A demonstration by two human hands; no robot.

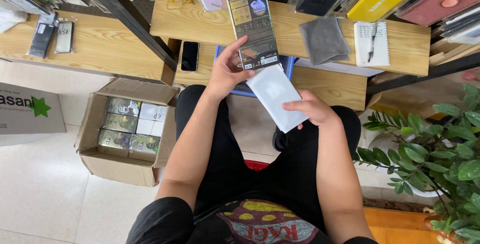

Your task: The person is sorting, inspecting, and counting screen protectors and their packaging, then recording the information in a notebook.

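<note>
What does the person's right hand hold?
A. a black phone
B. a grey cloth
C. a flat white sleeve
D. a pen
C: the right hand grips a flat white sleeve, just below the dark printed box that the left hand holds up.

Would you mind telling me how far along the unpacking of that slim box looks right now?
Done: the white sleeve is almost fully out of the dark slim box. In hand: the left hand grips the box's lower end and the right hand holds the sleeve. Left: the sleeve looks unopened, and more packs fill the cardboard carton on the floor.
</note>
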